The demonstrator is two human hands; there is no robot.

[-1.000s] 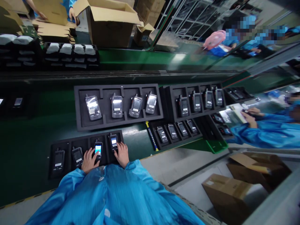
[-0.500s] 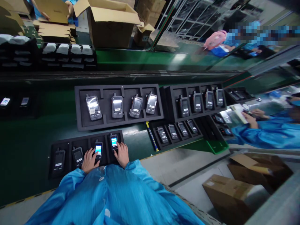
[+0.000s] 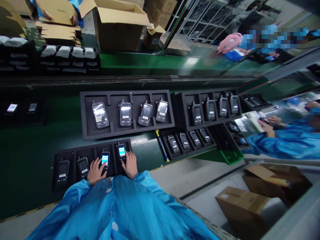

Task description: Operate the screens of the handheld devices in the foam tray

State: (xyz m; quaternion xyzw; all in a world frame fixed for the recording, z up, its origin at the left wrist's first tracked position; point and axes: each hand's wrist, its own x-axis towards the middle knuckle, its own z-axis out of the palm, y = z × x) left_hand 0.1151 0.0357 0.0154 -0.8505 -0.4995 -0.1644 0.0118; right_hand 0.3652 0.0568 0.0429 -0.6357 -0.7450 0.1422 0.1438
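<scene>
Head view had both hands down on the black foam tray (image 3: 54, 176) at the near edge of the green surface (image 3: 27, 156). Left hand (image 3: 95, 171) lay with fingers loosely spread over the keypad of a lit handset (image 3: 105, 158). Right hand (image 3: 130, 164), fingers close together, rested flat on the second lit handset (image 3: 121, 151) just beside it. A dark handset (image 3: 83, 165) sat just left of the left hand.

Nothing is reading clearly from where I'm standing: the two lit screens (image 3: 105, 158) are glowing blue-white, and white stickers (image 3: 124, 117) on the handsets (image 3: 145, 113) are showing print too small to read
</scene>
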